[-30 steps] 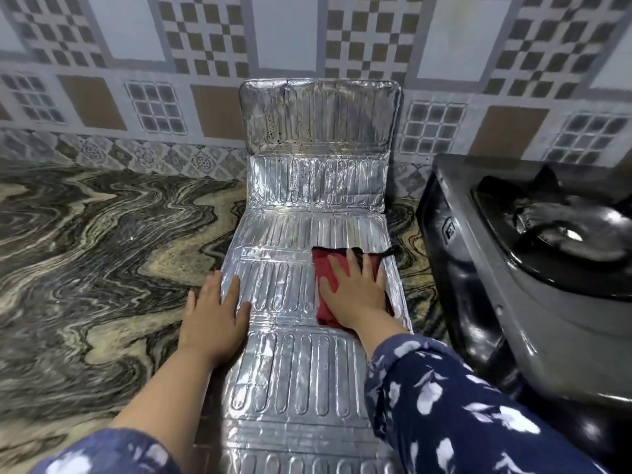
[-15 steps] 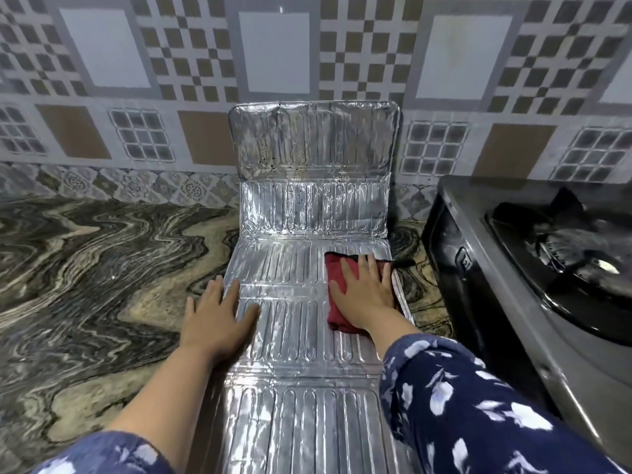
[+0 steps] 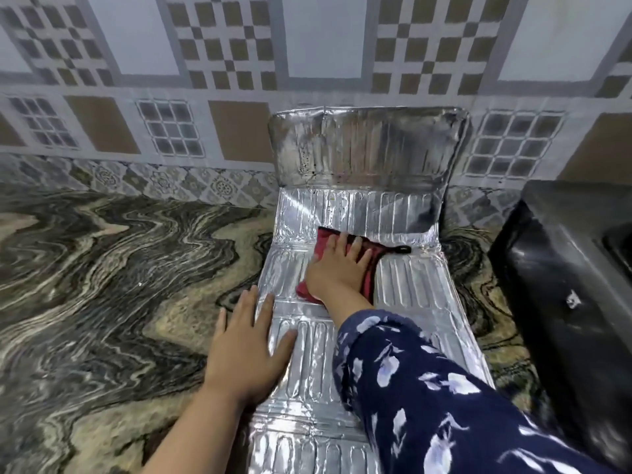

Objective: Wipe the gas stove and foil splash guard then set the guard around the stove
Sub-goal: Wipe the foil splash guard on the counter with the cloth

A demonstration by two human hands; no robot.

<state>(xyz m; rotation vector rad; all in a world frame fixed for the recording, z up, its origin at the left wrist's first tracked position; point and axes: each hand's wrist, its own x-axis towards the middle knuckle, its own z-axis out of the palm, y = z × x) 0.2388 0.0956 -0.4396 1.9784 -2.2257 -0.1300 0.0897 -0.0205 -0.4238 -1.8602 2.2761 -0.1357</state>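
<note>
Fingers (image 3: pixel 342 242) of the right hand (image 3: pixel 337 268) lie spread and flat on a red cloth (image 3: pixel 367 265), pressing it against the foil splash guard (image 3: pixel 403 285) at the centre of the frame. Most of the guard lies flat on the marbled worktop (image 3: pixel 102 285), its far panels bent up against the tiled wall (image 3: pixel 205 80). Left hand (image 3: pixel 244 347), fingers spread, rests flat across the guard's left edge. At the right edge sits the black gas stove (image 3: pixel 564 285), apart from the guard.

Patterned wall tiles (image 3: pixel 236 53) — swirled stone counter (image 3: pixel 102 268)
</note>
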